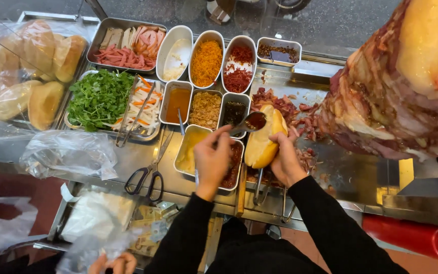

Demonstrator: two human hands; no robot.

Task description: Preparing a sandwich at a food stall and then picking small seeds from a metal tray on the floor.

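Observation:
My right hand (286,161) grips a split bread roll (261,144) from its right side and holds it tilted above the steel counter. My left hand (212,158) pinches the handle of a metal spoon (253,122). The spoon's bowl, full of dark red sauce, hovers over the open top of the roll. Under my left hand stands a steel tub split between yellow sauce (190,147) and red sauce (233,170).
Steel tubs of toppings fill the back: herbs (99,97), sliced meats (128,48), shredded carrot (206,61). Tongs (134,111) and scissors (145,178) lie at the left. A big meat spit (396,86) looms on the right, with chopped meat (292,112) beneath. Bagged rolls (29,68) sit far left; another person's hand (112,264) is at bottom left.

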